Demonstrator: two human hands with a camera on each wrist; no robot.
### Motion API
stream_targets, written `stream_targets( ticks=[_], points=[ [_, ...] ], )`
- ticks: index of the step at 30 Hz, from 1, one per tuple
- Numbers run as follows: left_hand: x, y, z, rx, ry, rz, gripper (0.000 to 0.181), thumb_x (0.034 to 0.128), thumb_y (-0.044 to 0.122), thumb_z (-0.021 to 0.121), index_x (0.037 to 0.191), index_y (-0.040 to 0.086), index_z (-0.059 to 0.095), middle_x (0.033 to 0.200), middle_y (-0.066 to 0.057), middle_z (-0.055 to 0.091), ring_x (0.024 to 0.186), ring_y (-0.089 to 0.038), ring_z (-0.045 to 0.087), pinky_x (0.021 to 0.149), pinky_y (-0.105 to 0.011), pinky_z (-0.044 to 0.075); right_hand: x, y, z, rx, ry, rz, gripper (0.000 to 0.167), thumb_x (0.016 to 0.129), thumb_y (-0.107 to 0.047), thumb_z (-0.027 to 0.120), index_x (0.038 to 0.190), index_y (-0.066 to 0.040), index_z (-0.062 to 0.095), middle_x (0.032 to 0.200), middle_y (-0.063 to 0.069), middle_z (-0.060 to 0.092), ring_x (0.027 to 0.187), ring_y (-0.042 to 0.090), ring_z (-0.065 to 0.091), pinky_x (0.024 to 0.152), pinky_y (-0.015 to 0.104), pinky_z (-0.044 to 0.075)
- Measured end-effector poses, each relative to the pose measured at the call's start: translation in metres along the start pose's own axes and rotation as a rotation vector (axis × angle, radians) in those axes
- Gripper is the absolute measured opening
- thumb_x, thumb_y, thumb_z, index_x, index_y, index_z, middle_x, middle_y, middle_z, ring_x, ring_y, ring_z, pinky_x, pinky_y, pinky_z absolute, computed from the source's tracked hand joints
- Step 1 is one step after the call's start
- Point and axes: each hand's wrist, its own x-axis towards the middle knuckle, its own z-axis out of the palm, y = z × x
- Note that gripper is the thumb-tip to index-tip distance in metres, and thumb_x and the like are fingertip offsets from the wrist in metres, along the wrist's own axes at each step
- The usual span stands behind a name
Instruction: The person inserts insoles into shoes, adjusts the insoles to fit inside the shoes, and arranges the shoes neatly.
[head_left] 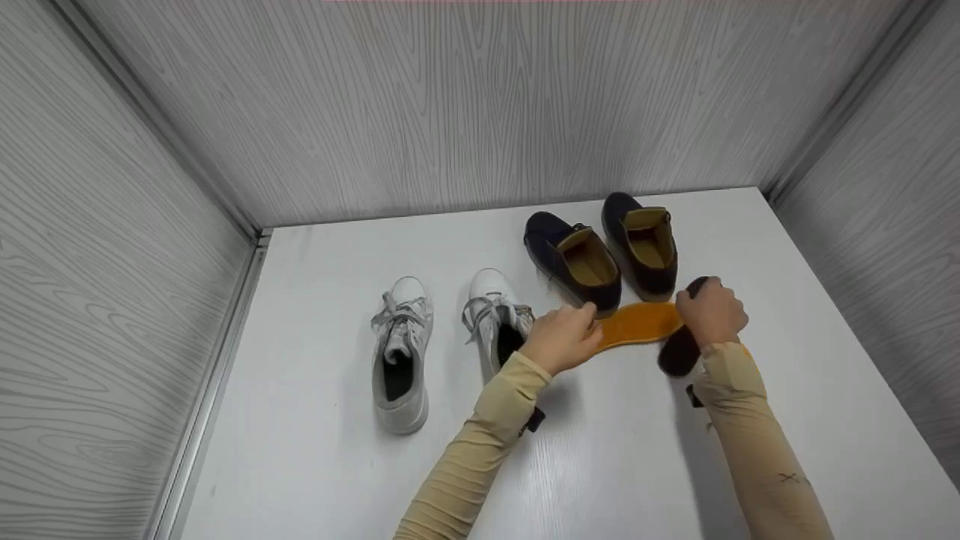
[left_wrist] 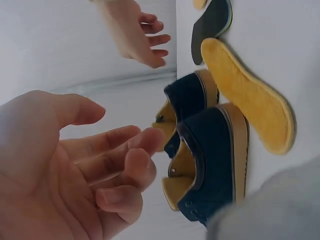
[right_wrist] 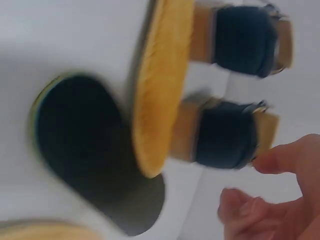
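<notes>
My left hand (head_left: 562,339) is above the table with its fingers loosely bent and holding nothing, as the left wrist view shows. Just beyond it lies a yellow fuzzy insole (head_left: 637,323), flat behind the heels of two navy shoes with yellow lining, the left one (head_left: 574,259) and the right one (head_left: 641,244). My right hand (head_left: 712,311), its fingers loosely curved around nothing, hovers over a dark insole (head_left: 679,352). The yellow insole's end overlaps the dark one in the right wrist view. Part of another yellow insole (right_wrist: 50,232) shows at that view's bottom edge.
Two white lace-up sneakers, one at the left (head_left: 401,356) and one (head_left: 491,315) partly behind my left hand, stand on the white table (head_left: 300,390). Grey wood-grain panels (head_left: 480,112) rise at the back and both sides.
</notes>
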Motion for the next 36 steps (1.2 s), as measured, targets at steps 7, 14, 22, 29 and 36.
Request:
stream_targets(
  ticks=[7,14,22,29,36],
  points=[
    [-0.019,0.029,0.011,0.040,0.001,0.110,0.017,0.0974,0.027,0.056,0.092,0.011,0.061,0.074,-0.001,0.062,0.066,-0.020,0.064,0.058,-0.033,0.050,0.001,0.029,0.011,-0.093,-0.132,0.114,0.078,0.095,-0.039,0.048,0.138,0.023,0.027,0.122,0.051,0.043,0.111,0.060,0.049,0.087,0.064,0.045],
    [-0.017,0.048,0.032,0.026,-0.009,0.090,0.018,0.0989,0.019,0.052,0.087,0.011,0.062,0.073,-0.002,0.063,0.069,-0.020,0.066,0.057,-0.032,0.050,0.000,0.036,0.014,-0.121,-0.163,0.142,0.087,0.095,-0.047,0.050,0.139,0.023,0.025,0.124,0.052,0.040,0.116,0.059,0.046,0.091,0.062,0.045],
    [-0.012,0.061,0.060,0.028,-0.037,0.050,0.017,0.0978,0.015,0.051,0.083,0.012,0.058,0.064,-0.001,0.057,0.058,-0.016,0.060,0.048,-0.030,0.045,-0.004,0.045,0.017,-0.116,-0.178,0.149,0.090,0.093,-0.046,0.050,0.139,0.026,0.021,0.121,0.053,0.033,0.115,0.059,0.042,0.087,0.062,0.045],
    [-0.011,0.062,0.078,-0.007,-0.092,-0.001,0.017,0.0980,0.014,0.051,0.082,0.011,0.056,0.064,-0.001,0.054,0.055,-0.013,0.053,0.047,-0.030,0.044,-0.001,0.044,0.016,-0.084,-0.191,0.153,0.092,0.093,-0.046,0.050,0.142,0.024,0.016,0.125,0.055,0.033,0.118,0.062,0.041,0.091,0.063,0.044],
    [-0.012,0.062,0.093,0.004,-0.099,-0.024,0.016,0.0964,0.014,0.052,0.081,0.012,0.057,0.068,-0.003,0.060,0.060,-0.018,0.062,0.049,-0.032,0.046,0.003,0.047,0.017,0.009,-0.157,0.184,0.082,0.089,-0.036,0.054,0.134,0.026,0.026,0.122,0.050,0.044,0.115,0.059,0.048,0.089,0.063,0.045]
  ],
)
